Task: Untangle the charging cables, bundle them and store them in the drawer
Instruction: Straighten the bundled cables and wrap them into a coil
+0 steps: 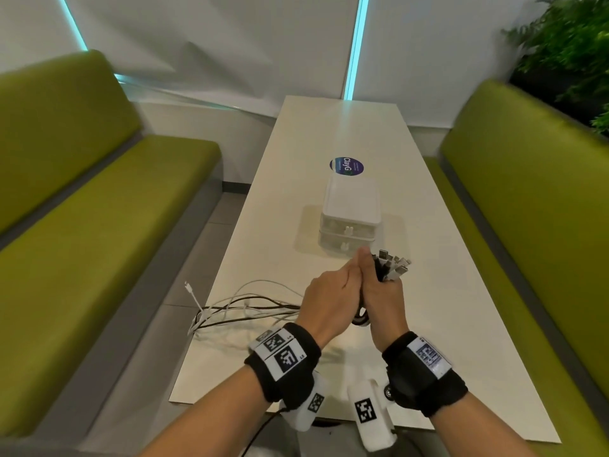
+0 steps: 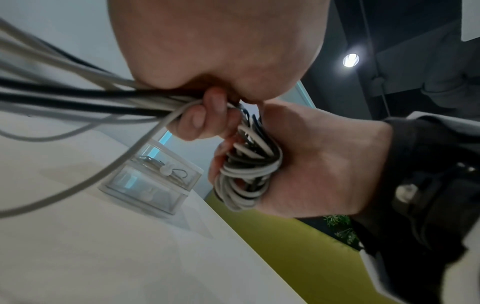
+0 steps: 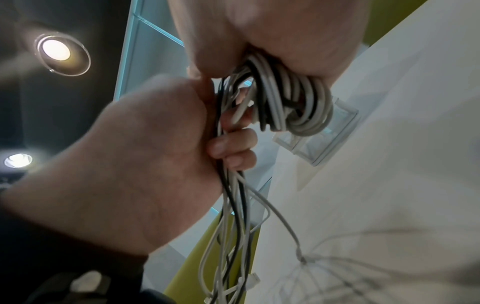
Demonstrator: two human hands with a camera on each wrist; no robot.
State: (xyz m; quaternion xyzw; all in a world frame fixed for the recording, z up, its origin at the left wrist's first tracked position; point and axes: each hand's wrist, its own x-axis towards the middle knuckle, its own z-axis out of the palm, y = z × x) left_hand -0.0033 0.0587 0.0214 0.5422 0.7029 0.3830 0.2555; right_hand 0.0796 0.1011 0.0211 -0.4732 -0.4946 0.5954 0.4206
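Both hands meet above the white table, just in front of the small clear drawer unit. My right hand grips a coiled bundle of white and black charging cables, with several plug ends sticking up out of the fist. Pressed against it, my left hand has its fingers curled round the same cables where they leave the coil. Their loose lengths trail left across the table and over its left edge. Both drawers of the unit look closed.
Green benches run along both sides of the table. A round purple sticker lies beyond the drawer unit. A plant stands at the far right.
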